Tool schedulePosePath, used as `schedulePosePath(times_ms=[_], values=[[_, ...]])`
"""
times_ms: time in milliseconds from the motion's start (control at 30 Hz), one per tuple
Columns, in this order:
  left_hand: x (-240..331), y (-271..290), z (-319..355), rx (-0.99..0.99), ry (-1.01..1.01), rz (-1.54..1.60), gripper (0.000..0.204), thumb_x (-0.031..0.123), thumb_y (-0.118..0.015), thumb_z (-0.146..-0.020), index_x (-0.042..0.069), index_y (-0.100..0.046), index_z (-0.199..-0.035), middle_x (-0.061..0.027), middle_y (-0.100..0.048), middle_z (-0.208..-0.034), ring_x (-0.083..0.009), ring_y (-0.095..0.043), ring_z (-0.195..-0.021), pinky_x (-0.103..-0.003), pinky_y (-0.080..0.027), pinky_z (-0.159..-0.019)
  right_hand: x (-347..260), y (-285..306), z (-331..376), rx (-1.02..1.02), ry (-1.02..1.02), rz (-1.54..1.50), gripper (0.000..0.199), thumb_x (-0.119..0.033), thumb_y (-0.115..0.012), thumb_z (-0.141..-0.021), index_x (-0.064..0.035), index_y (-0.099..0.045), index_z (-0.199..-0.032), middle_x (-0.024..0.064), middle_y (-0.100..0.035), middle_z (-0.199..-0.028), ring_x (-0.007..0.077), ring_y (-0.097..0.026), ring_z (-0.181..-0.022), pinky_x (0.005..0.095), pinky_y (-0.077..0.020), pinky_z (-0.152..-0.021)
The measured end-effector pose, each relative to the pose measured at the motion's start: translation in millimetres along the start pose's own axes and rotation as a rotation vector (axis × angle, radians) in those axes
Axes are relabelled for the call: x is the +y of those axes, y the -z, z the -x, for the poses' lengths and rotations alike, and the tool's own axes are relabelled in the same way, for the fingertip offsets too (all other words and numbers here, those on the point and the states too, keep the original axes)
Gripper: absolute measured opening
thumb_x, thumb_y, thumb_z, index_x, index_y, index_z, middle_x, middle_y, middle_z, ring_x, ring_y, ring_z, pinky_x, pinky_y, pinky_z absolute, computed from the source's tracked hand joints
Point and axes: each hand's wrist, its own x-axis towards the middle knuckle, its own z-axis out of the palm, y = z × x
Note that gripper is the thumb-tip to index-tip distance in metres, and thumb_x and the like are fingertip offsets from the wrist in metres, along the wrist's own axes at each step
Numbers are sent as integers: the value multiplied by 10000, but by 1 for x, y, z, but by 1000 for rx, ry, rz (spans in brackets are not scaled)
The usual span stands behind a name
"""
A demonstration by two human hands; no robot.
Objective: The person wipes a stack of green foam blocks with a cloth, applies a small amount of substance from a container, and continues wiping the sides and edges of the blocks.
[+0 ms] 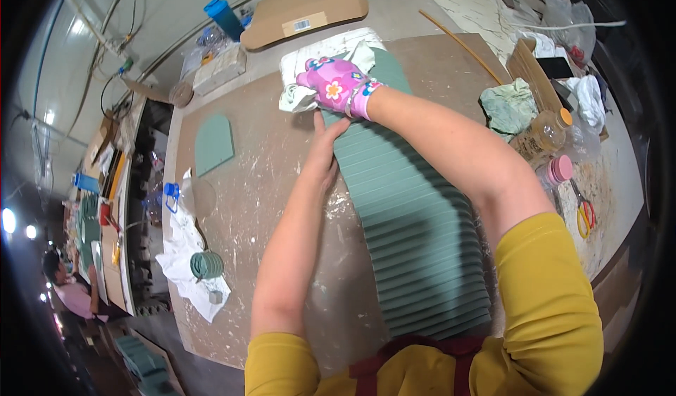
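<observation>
A long green panel (415,206) with a rounded far end lies lengthwise before me, ridged crosswise, the ridges deepest at the near end. My right hand (336,86), in a pink flowered glove, is closed on a crumpled white cloth (298,99) over the panel's far left part. Bits of the cloth stick out on both sides of the glove. Just below it, my bare left hand (327,142) touches the panel's left edge, thumb and finger apart. Behind the glove is a white, marked slab (331,41), partly hidden.
On the brown board (282,156) at left lie a small arched green piece (214,144), a green roll (207,264) and white paper (184,294). To the right are a crumpled greenish cloth (508,107), bottles (542,134) and scissors (584,213). A person (70,287) works far left.
</observation>
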Motion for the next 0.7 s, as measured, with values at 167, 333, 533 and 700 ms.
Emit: schedulePosePath(times_ms=[167,333,533,700], values=[[2,-6,4,-37,-32,3,789,176,-628,-841,146,-171,-1483,-135,-396,-1381,-270,-439,-1230,-413,-417,-992,77,7,56,260,-390,-411,234,-165,-538,-891,-108,-621,-1102,144,-663,-984,262,-650,-909,375,-517,-821],[-3,-13,-2,-50,-66,43,789,180,-636,-833,141,-186,-1480,-142,-389,-1386,-281,-434,-1231,-414,-414,-995,133,75,61,30,-612,16,290,-323,-544,-892,-146,-645,-1098,100,-683,-905,210,-670,-758,338,-553,-661],[2,-8,7,30,-51,44,781,193,-621,-833,152,-189,-1482,-138,-409,-1364,-288,-447,-1213,-424,-420,-986,8,-7,13,103,138,180,526,-424,-555,-878,-238,-466,-1361,171,-560,-1261,335,-520,-1194,436,-390,-1020],[-1,-9,6,27,-49,17,765,208,-620,-828,155,-209,-1471,-136,-418,-1352,-291,-452,-1206,-434,-430,-972,105,-9,54,208,-97,-234,434,-328,-564,-889,-223,-533,-1309,132,-559,-1258,312,-559,-1134,409,-433,-976]])
